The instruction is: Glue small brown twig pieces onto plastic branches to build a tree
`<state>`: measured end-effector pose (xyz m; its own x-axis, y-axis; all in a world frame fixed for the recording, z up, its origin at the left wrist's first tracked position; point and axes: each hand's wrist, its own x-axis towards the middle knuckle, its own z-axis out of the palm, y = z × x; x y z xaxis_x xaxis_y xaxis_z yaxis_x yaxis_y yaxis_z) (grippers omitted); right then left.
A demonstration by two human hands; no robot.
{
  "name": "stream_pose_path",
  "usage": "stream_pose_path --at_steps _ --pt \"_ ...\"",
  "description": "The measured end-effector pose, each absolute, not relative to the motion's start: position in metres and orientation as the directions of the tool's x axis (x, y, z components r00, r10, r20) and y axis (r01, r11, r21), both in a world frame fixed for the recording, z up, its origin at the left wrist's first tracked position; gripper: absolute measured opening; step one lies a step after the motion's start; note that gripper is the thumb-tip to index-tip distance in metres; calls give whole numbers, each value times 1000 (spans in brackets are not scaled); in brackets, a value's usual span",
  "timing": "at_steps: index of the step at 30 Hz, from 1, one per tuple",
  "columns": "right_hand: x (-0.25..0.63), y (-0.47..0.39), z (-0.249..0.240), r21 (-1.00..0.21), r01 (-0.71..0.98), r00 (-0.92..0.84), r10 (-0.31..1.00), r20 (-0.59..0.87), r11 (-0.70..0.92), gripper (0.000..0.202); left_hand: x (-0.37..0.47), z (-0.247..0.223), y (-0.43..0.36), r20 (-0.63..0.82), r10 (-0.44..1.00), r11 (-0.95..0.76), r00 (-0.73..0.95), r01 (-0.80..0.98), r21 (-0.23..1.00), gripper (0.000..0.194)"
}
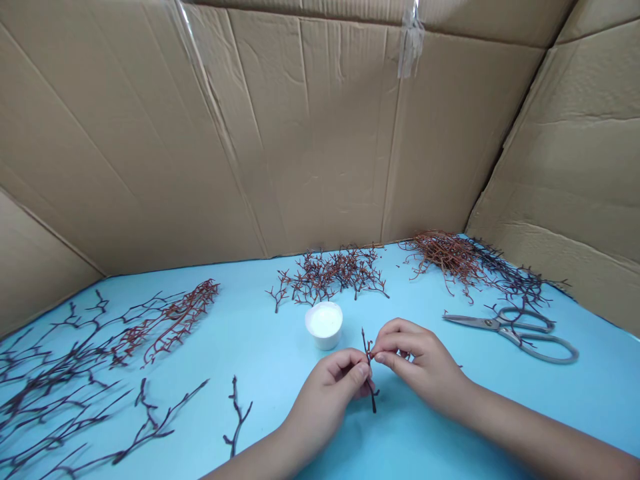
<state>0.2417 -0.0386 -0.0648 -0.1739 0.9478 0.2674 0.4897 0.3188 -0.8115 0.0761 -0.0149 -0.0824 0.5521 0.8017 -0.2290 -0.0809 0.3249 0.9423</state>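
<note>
My left hand [325, 393] pinches a thin dark brown artificial twig [373, 404] between thumb and fingers, with the twig standing nearly upright. Close beside it, my right hand [425, 367] has its thumb and index finger pinched on a small reddish-brown twig piece [369, 347], which meets the dark twig at its upper part. Whether the two are joined cannot be seen. Just behind my left hand stands a small white cup [327, 343] filled with something white. A short dark branch [237, 417] lies left of my left forearm.
Scissors [495, 324] lie at the right, blades pointing left. A heap of forked reddish twigs [333, 273] sits behind the cup. Thin reddish stems [447, 257] and dark twigs [520, 283] are piled back right. Long dark branches [60, 373] and reddish sprigs [183, 317] cover the left. Cardboard walls [320, 133] enclose the blue table [270, 347].
</note>
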Motion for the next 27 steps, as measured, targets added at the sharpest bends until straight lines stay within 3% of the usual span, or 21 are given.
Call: stream_pose_path --at_steps 8,12,16,18,21,24,27 --pt "241 -42 -62 -856 457 -51 967 248 243 16 74 -79 -12 -179 862 313 473 -220 924 23" --pt "229 -46 -61 -921 352 -151 981 123 169 16 70 -72 -9 -123 922 257 368 -342 904 24" --pt "219 -44 -62 -972 231 -142 990 0 33 9 69 -69 -11 -103 925 240 367 -352 904 21" --pt "220 -41 -60 -986 163 -113 993 -38 -19 14 68 -69 -14 -60 934 172 353 -294 940 26" --pt "225 -38 -57 -990 130 -52 996 -68 -61 18 63 -63 -17 134 967 -101 214 -157 982 45" --pt "229 -36 -56 -980 187 -30 997 -68 -61 18 54 -49 -14 326 944 -327 55 13 945 33" --pt "230 -34 -58 -965 256 -42 997 -64 -51 19 45 -36 -4 410 912 -406 18 188 894 18"
